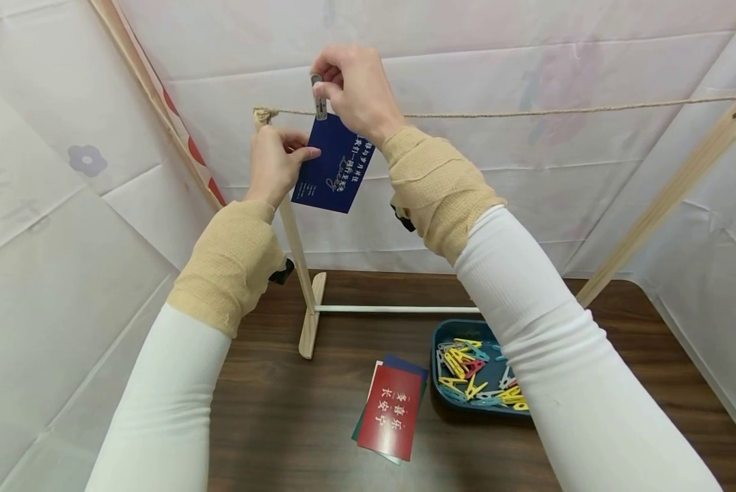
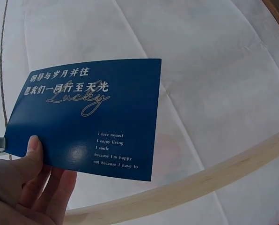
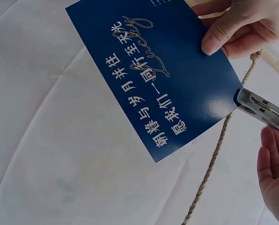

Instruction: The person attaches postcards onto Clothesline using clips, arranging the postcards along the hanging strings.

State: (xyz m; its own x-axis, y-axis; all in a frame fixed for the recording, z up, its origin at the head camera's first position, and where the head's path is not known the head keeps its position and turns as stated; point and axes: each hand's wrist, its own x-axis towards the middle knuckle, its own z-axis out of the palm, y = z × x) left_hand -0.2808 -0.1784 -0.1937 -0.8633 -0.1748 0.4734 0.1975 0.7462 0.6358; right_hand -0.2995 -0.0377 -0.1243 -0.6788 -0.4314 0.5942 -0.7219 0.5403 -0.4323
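My left hand pinches the edge of a dark blue card printed with white characters and the word "Lucky". With the fingers of my right hand I grip a grey clothespin at the card's upper corner. In the right wrist view the clothespin sits over that corner, right beside the twine rope. Whether its jaws also take in the rope cannot be told. The card hangs tilted just below the rope's left end.
A wooden frame with a left post and a right post carries the rope. On the brown table lies a stack of cards with a red card on top. A dark blue basket holds several coloured clothespins.
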